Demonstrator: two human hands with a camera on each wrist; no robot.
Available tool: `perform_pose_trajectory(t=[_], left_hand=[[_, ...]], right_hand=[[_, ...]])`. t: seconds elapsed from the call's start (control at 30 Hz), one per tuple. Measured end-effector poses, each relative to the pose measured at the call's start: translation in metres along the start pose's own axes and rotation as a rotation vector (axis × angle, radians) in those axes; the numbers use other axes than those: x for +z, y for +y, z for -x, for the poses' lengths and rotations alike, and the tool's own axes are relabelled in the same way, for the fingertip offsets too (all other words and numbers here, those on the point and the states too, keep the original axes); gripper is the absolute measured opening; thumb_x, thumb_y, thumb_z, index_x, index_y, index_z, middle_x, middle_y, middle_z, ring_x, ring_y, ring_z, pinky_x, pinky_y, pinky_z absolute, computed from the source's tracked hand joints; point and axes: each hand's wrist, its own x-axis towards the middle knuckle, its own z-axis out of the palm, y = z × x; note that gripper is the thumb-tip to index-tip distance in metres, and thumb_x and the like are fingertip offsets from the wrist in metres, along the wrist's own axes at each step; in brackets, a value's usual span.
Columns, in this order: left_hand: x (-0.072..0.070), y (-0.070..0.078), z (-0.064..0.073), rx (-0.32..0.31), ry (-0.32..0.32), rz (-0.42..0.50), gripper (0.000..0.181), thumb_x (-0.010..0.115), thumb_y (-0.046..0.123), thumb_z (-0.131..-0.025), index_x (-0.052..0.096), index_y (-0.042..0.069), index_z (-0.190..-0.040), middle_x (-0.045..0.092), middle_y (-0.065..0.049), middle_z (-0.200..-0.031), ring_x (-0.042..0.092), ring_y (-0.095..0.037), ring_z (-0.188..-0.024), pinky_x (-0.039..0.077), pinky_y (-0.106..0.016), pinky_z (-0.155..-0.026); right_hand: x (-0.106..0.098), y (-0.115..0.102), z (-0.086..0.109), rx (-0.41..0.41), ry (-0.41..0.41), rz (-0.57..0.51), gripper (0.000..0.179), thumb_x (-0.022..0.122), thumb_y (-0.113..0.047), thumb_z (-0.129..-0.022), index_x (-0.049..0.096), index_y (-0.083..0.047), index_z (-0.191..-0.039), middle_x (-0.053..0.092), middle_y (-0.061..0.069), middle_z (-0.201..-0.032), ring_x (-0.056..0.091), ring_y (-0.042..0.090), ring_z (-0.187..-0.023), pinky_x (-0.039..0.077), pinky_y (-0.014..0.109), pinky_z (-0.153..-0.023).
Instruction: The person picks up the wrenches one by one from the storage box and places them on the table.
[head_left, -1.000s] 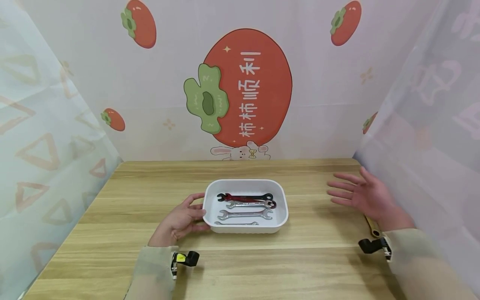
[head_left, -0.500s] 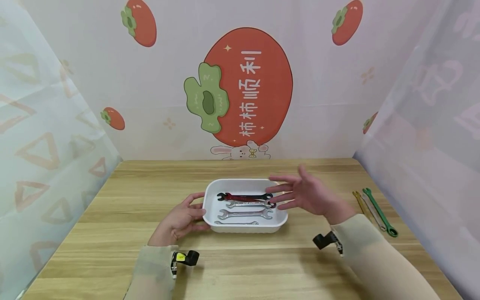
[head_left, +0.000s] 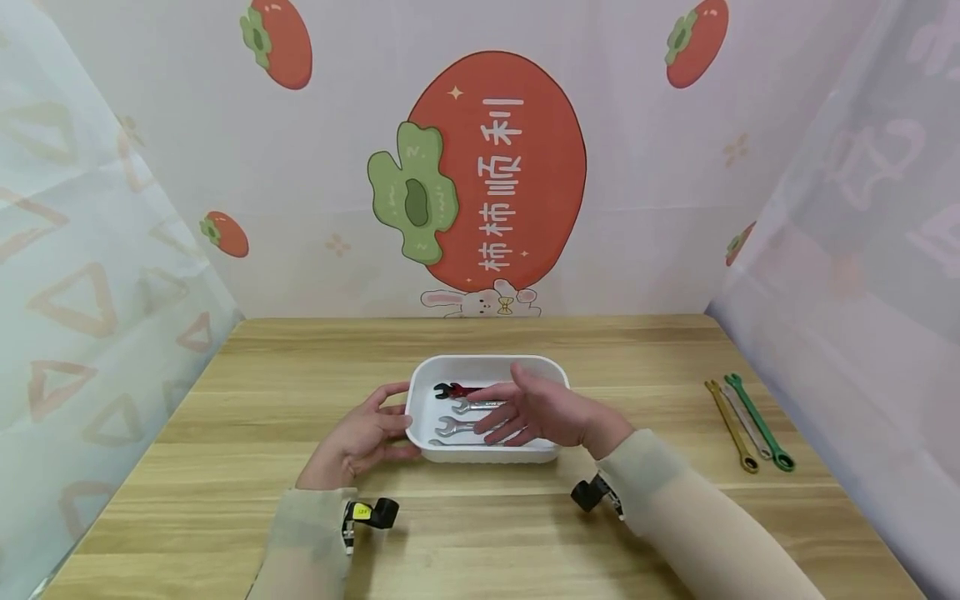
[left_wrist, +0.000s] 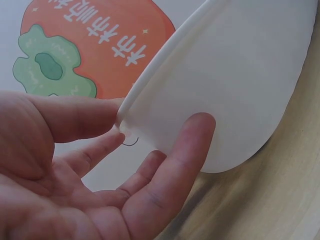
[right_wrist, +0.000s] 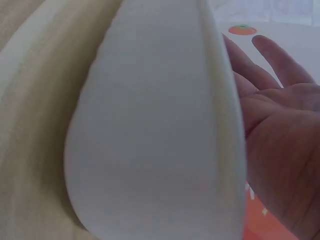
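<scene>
A white tray [head_left: 450, 364] stands mid-table with several wrenches lying across its floor. Silver open-ended wrenches [head_left: 452, 427] lie towards the near side; black and red ones [head_left: 459, 390] overlap towards the far side. My left hand [head_left: 363, 437] holds the tray's left end, one digit at the rim [left_wrist: 131, 102] and another against the outer wall [left_wrist: 240, 95] in the left wrist view. My right hand [head_left: 547, 410] hovers over the right half of the tray, fingers spread and nothing in them, covering the wrenches' right ends. The right wrist view shows the right palm [right_wrist: 280, 135] beyond the rim.
On the right of the wooden table [head_left: 225, 450] lie three wrenches side by side: gold [head_left: 732, 427], silver [head_left: 748, 423] and green [head_left: 761, 423]. Printed fabric walls [head_left: 315, 150] enclose the table at the back and both sides.
My right hand has swept left from beside the wrenches on the right to over the tray, uncovering those three wrenches. My left hand and the tray have stayed put.
</scene>
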Motion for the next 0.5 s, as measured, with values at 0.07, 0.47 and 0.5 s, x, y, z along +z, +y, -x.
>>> perform_pose_trajectory(t=[0.07,0.47,0.5], left_hand=[[0.0,0.001,0.001,0.003,-0.004,-0.002,0.061,0.049,-0.007,-0.097,0.028,0.009,-0.152,0.039,-0.032,-0.144,0.06,-0.038,-0.108,0.054,-0.057,-0.083],[-0.001,0.001,0.001,-0.003,-0.014,0.008,0.06,0.046,-0.008,-0.098,0.027,0.009,-0.153,0.038,-0.032,-0.145,0.057,-0.041,-0.111,0.053,-0.058,-0.084],[-0.001,0.001,0.001,-0.003,-0.016,0.007,0.06,0.046,-0.008,-0.098,0.026,0.009,-0.153,0.037,-0.032,-0.145,0.057,-0.041,-0.111,0.053,-0.058,-0.084]], right_hand=[[0.003,0.002,-0.004,0.041,0.007,0.026,0.084,0.016,-0.068,-0.099,0.043,-0.007,-0.15,0.058,0.028,-0.131,0.057,0.043,-0.119,0.047,0.049,-0.096],[0.009,0.006,-0.018,0.127,0.05,0.058,0.086,0.028,-0.076,-0.094,0.052,-0.011,-0.145,0.06,0.026,-0.128,0.059,0.036,-0.117,0.043,0.049,-0.102],[0.009,0.007,-0.019,0.122,0.056,0.047,0.086,0.028,-0.076,-0.094,0.051,-0.011,-0.146,0.059,0.027,-0.13,0.058,0.037,-0.119,0.042,0.05,-0.103]])
